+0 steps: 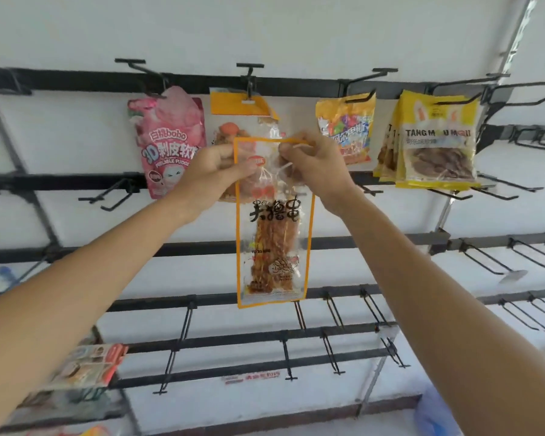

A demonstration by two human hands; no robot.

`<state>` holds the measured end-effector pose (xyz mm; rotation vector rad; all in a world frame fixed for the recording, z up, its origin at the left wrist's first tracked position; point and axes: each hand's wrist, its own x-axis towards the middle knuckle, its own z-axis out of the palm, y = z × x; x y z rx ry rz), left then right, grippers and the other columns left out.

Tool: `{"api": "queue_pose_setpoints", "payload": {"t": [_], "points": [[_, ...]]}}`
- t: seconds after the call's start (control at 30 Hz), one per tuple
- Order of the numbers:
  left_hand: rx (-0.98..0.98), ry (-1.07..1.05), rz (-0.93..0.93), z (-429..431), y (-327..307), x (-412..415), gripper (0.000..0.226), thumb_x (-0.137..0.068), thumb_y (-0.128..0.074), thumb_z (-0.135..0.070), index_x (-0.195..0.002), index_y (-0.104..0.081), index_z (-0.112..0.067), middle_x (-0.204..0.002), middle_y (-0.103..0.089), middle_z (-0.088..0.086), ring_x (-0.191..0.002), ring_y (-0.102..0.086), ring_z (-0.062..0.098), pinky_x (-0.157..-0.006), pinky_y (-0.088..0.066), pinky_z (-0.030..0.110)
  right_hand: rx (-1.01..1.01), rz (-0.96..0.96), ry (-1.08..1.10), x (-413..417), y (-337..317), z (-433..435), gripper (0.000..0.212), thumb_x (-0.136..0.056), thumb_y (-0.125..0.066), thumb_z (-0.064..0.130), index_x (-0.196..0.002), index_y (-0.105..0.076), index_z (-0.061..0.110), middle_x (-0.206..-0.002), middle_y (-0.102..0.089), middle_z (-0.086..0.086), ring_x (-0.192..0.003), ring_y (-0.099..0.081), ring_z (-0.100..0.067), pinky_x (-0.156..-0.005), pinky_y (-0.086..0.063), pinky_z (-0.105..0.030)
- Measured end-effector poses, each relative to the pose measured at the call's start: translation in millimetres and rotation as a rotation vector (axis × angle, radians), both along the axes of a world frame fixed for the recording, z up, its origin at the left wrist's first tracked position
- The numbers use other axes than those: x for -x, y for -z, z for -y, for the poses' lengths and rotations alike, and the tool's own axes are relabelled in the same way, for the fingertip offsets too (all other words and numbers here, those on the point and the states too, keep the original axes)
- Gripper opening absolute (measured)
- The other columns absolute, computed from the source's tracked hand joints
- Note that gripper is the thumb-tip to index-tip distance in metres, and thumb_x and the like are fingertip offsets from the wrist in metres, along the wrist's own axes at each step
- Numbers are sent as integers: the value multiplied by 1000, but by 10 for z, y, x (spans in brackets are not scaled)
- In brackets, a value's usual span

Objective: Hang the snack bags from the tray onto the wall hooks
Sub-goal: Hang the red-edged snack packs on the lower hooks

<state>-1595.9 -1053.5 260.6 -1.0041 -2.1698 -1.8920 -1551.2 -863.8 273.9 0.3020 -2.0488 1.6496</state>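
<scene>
The person is holding a long clear snack bag [274,247] with an orange border up in front of the wall rack, and it is hanging straight down from their grip. The left hand [216,166] is pinching the bag's top left edge between thumb and curled fingers [225,152]. The right hand [315,162] is pinching the top right corner in the same way, so both sets of fingers are closing narrowly on the film. The bag is not yet sitting on any hook. Its top edge is hovering below the second top-row hook [249,77], where an orange-topped bag [236,103] is already hanging. Along that row a pink bag [167,143], a yellow candy bag [346,127] and a bunch of yellow bags [438,143] are also hanging, so the job is looking partly done. Many lower hooks [482,256] are standing bare. Blurred packets [88,363] are showing at the lower left, though whether they are lying on the tray cannot be told. As a judgement, the step in hand is getting this bag's hanging hole onto a prong, and how many bags are waiting after it is not visible.
</scene>
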Motion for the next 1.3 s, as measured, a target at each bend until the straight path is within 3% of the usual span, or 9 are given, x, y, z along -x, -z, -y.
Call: {"api": "queue_pose_setpoints", "payload": {"t": [0.1, 0.23, 0.4, 0.57, 0.67, 0.77, 0.93, 1.07, 1.3], "points": [[20, -94, -23, 112, -80, -81, 19, -93, -64, -12, -111, -70, -14, -96, -76, 3, -89, -73, 18, -66, -60, 30, 40, 11, -80, 32, -49, 104, 5, -97, -62, 7, -95, -61, 2, -81, -68, -15, -56, -58, -14, -51, -47, -22], [54, -199, -28, 311, -90, -235, 19, -94, -64, -11, -109, -68, 0, -88, -76, 6, -77, -71, 21, -66, -60, 36, 45, 36, -185, 41, -45, 272, 4, -96, -62, 8, -96, -63, 4, -84, -66, -18, -62, -57, -19, -54, -48, -22], [42, -298, 26, 667, 124, -444, 9, -92, -66, -13, -96, -73, -16, -84, -74, 9, -65, -66, 25, -60, -56, 31, 1, 70, -320, 117, 161, 565, 7, -97, -62, 9, -96, -63, 3, -82, -66, -19, -66, -58, -24, -60, -47, -32], [209, -412, -1, 1014, 484, -473, 12, -95, -61, -12, -97, -68, -22, -81, -75, -1, -68, -68, 14, -61, -55, 31, -46, 133, -328, 197, 518, 804, 11, -98, -59, 6, -101, -63, -3, -77, -72, -7, -57, -65, -14, -56, -55, -27], [306, -474, -63, 1131, 695, -392, 33, -94, -61, -13, -123, -54, -27, -96, -72, -5, -80, -68, 13, -72, -53, 33, 6, 149, -278, 248, 702, 885, 9, -98, -59, 8, -98, -64, 0, -76, -72, -7, -61, -66, -20, -59, -55, -32], [523, -564, -398, 1196, 875, -355, 66, -90, -61, -12, -146, -31, -28, -132, -51, -5, -111, -54, 13, -88, -49, 32, 22, 123, -193, 296, 820, 947, 17, -98, -60, 10, -103, -64, -6, -80, -74, -10, -66, -68, -24, -63, -57, -38], [772, -518, -748, 1243, 1040, -175, 63, -86, -60, -7, -146, -42, -15, -149, -39, 4, -135, -35, 24, -111, -34, 35, 13, 141, -106, 377, 947, 1021, 9, -98, -59, 12, -99, -64, 4, -85, -74, -11, -67, -69, -20, -66, -58, -39], [908, -445, -779, 1247, 1206, 49, 63, -87, -58, -10, -148, -42, -16, -158, -32, -1, -141, -29, 25, -115, -26, 42, -31, 177, -66, 477, 1008, 1111, 8, -97, -58, 9, -98, -64, 4, -91, -74, -14, -68, -69, -25, -65, -58, -40], [837, -442, -902, 1220, 1246, 215, 66, -83, -53, -12, -148, -40, -14, -159, -30, 6, -142, -29, 28, -116, -22, 47, 103, 79, 23, 478, 1081, 1107, 9, -90, -60, 3, -85, -68, 2, -86, -74, -14, -68, -68, -26, -61, -57, -35]]}}
